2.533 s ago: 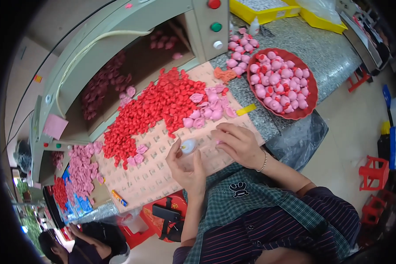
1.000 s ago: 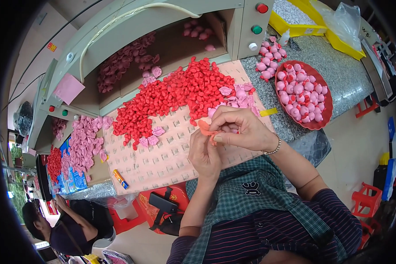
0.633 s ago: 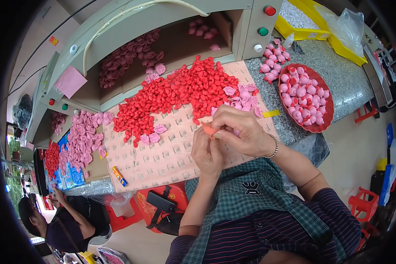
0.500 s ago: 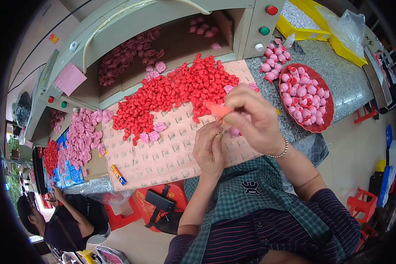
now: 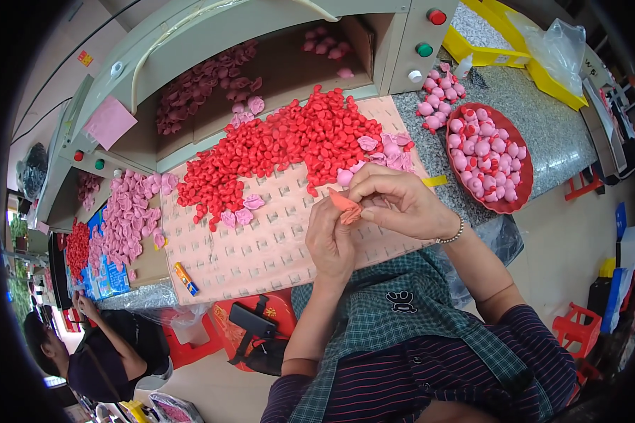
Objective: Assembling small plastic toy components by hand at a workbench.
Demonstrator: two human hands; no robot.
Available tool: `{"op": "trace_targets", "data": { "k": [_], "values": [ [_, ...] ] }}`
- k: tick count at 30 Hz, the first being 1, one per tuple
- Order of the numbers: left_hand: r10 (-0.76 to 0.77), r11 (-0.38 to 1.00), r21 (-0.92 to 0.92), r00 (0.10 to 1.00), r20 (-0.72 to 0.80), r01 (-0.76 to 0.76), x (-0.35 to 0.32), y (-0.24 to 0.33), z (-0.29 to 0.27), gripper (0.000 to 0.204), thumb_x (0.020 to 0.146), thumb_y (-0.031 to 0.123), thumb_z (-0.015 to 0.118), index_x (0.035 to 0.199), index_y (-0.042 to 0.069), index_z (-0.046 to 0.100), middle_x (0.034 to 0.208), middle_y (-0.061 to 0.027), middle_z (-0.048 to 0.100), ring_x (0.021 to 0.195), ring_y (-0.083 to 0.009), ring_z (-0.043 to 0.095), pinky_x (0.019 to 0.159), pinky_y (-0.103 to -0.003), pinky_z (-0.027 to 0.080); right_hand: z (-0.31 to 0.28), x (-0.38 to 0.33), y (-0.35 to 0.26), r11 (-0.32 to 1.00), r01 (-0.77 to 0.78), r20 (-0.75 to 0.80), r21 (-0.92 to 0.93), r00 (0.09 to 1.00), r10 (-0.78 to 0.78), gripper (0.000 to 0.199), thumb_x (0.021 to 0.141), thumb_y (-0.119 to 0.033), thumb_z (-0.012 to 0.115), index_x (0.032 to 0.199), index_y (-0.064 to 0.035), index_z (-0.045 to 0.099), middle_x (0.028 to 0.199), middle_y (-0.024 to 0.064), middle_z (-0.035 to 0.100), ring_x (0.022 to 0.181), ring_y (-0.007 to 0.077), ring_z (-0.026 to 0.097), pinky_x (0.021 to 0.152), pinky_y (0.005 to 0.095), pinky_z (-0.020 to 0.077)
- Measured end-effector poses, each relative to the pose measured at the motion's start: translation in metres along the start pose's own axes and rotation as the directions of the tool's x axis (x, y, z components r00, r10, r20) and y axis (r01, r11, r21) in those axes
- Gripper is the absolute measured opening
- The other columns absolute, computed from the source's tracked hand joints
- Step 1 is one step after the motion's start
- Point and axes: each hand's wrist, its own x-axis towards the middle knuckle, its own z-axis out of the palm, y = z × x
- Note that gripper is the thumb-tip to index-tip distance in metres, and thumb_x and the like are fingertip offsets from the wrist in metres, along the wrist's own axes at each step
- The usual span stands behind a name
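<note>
Over the pink mat [image 5: 261, 247], orange cloth [image 5: 345, 205] is pinched by the right hand [image 5: 402, 206] against bunched fingers of the left hand [image 5: 330, 240], presumably for steadiness. Whatever is gripped there — if anything — is hidden.

Orange cloth [image 5: 345, 205] between fingers [image 5: 376, 185]

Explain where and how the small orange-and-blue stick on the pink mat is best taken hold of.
Probably around the middle of the orange-and-blue stick, finger and thumb on its long sides, since it is slim and lies flat. The left hand, the nearer one, could come from the right, across the pink mat.
</note>
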Motion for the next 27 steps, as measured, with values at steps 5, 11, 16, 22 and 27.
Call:
{"op": "trace_targets", "data": {
  "k": [5,11,16,22,27],
  "values": [
    [0.039,0.999,-0.003,0.996,0.075,-0.039,0.01,0.006,-0.005,0.016,0.095,0.01,0.058,0.104,-0.002,0.064,0.102,-0.018,0.066,0.097,-0.0354,0.062,0.085,-0.04,0.049,-0.009,0.019,-0.026,0.932,-0.044,0.185,-0.36,0.976,0.117,0.01,0.081,-0.003,0.063,0.09,-0.0004,0.059,0.081,0.0082,0.056,0.07,0.0212,0.057,0.062,0.0347,0.0452],
    [0.07,0.998,-0.01,0.985,0.16,-0.069,0.015,0.006,-0.009,0.017,0.096,0.012,0.057,0.103,-0.002,0.063,0.103,-0.0187,0.065,0.098,-0.036,0.061,0.085,-0.04,0.049,-0.017,0.038,-0.03,0.796,0.225,0.426,-0.561,0.904,0.045,0.015,0.08,-0.011,0.061,0.086,-0.0017,0.05,0.081,0.0142,0.058,0.072,0.035,0.06,0.059,0.0431,0.0458],
    [0.055,0.997,-0.056,0.983,0.175,-0.045,0.018,0.001,-0.009,0.013,0.092,0.005,0.057,0.101,-0.003,0.062,0.102,-0.019,0.063,0.096,-0.0359,0.061,0.083,-0.039,0.048,-0.019,0.047,-0.033,0.707,0.292,0.498,-0.644,0.862,0.098,0.018,0.081,-0.011,0.06,0.093,-0.004,0.049,0.08,0.0127,0.056,0.067,0.0341,0.059,0.057,0.0439,0.0449],
    [0.02,0.997,-0.078,0.979,0.202,-0.004,0.018,-0.003,-0.007,0.013,0.09,0.001,0.057,0.1,-0.003,0.062,0.101,-0.0185,0.062,0.095,-0.0356,0.06,0.081,-0.038,0.048,-0.021,0.056,-0.037,0.649,0.325,0.554,-0.688,0.813,0.181,0.019,0.081,-0.013,0.061,0.093,-0.0039,0.049,0.081,0.0136,0.056,0.065,0.0342,0.06,0.056,0.0446,0.0452],
    [-0.014,0.994,-0.106,0.984,0.176,0.033,0.018,-0.002,-0.008,0.01,0.091,0.0,0.058,0.099,-0.002,0.062,0.102,-0.0173,0.065,0.097,-0.0334,0.063,0.085,-0.037,0.049,-0.021,0.062,-0.048,0.642,0.297,0.542,-0.707,0.811,0.222,0.022,0.08,-0.014,0.064,0.093,-0.0046,0.049,0.081,0.0127,0.057,0.067,0.0336,0.061,0.056,0.0429,0.0463]
  ]
}}
